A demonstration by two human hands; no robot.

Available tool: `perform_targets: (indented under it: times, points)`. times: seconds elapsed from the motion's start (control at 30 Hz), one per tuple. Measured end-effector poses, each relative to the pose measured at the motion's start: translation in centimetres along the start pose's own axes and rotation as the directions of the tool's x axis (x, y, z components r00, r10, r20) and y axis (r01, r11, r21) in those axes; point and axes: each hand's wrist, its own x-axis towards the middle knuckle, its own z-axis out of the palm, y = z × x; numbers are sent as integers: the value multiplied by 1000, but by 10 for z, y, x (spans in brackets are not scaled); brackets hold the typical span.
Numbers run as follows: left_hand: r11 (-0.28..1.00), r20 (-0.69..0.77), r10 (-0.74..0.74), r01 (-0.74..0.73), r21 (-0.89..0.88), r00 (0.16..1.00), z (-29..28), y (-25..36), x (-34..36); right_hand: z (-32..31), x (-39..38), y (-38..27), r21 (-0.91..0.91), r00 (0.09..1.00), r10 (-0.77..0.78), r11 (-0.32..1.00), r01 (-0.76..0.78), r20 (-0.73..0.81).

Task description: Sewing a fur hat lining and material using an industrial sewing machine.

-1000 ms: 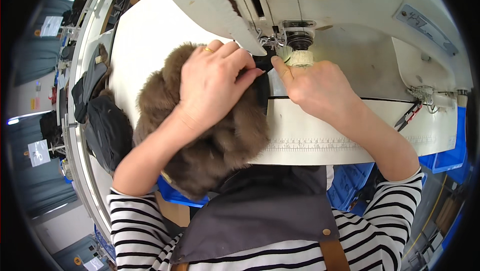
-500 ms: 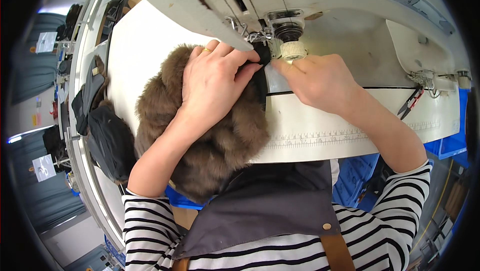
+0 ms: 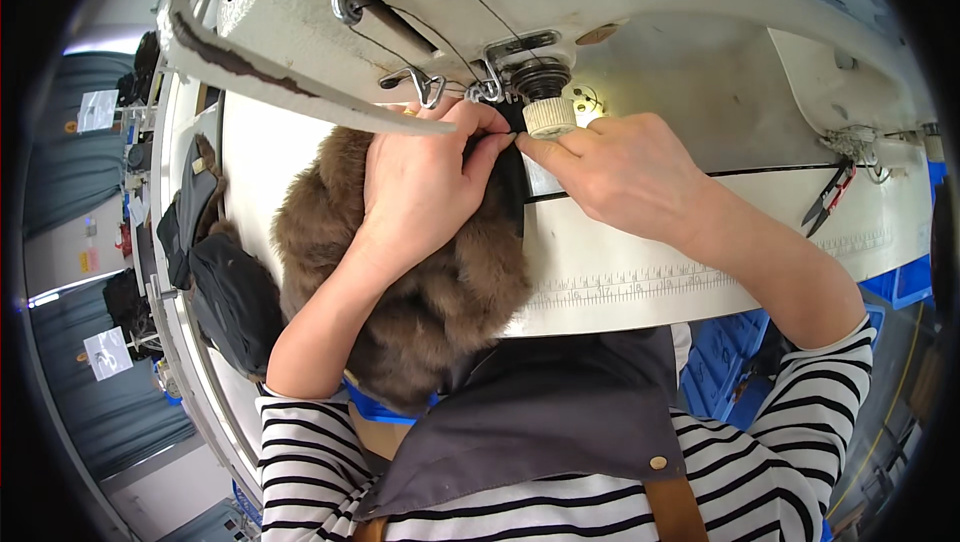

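My left hand (image 3: 425, 187) lies flat on the brown fur piece (image 3: 420, 302) at the centre of the frame, fingers pressed together, their tips pinching its black fabric edge (image 3: 510, 182) just below the sewing machine (image 3: 620, 12) head. My right hand (image 3: 620, 172) comes in from the right, thumb and forefinger closed on the same edge, touching my left fingertips. The fur spreads down the white table (image 3: 640, 272) toward my grey apron (image 3: 560, 412). Snips (image 3: 828, 197) rest at the right.
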Motion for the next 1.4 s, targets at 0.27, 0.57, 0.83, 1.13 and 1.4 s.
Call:
perform_targets:
  times: [0.27, 0.57, 0.83, 1.13, 1.4]
  points:
    - [992, -114, 122, -121, 20, 986, 6, -2, -2, -5, 4, 2, 51, 1000, -4, 999, 3, 30]
    - [992, -77, 112, -116, -54, 991, 2, -5, -5, -1, 5, 3, 71, 1000, -11, 997, 11, 10]
    - [998, 8, 61, -61, -14, 998, -4, 0, -5, -2, 2, 3, 65, 1000, 12, 998, -14, 28]
    - [995, -24, 99, -100, -18, 995, -3, -2, -2, 0, 5, 2, 45, 999, 29, 999, -30, 23]
    - [997, -44, 78, -79, -23, 996, -1, -2, 2, -1, 8, -3, -41, 994, 92, 995, -89, 66]
